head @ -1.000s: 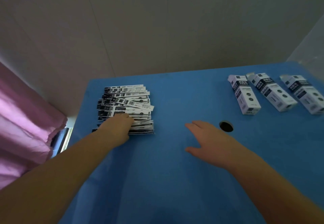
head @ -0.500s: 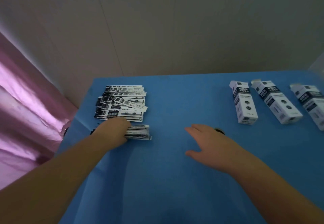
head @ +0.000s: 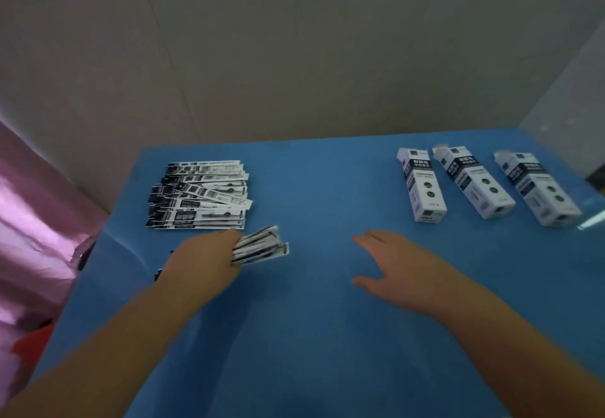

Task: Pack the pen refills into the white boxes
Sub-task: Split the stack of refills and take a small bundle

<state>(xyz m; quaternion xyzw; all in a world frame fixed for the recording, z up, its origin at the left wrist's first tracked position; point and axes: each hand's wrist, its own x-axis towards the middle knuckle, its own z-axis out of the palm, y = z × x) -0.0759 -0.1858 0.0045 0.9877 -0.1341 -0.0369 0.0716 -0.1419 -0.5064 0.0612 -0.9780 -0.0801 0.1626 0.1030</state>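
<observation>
Pulled clear of the black-and-white packet pile (head: 199,195), the left hand (head: 204,259) grips a refill bundle (head: 260,245); the right hand (head: 397,268) hovers, fingers spread.

Left forearm, bare, extends from the lower left corner diagonally up and to the right. Left hand (head: 204,255) is seen from the back, knuckles uppermost, its fingers curled under and gripping a small bundle of pen refills (head: 262,245) whose ends fan out past the knuckles to the right; the fingertips themselves are hidden beneath the hand. Right forearm, also bare, enters from the lower right corner and runs up and to the left. Right hand (head: 397,268) is palm down over the counter (head: 311,335), fingers straight and together, pointing left, thumb spread apart toward the viewer, holding nothing. The two hands lie well apart.
</observation>
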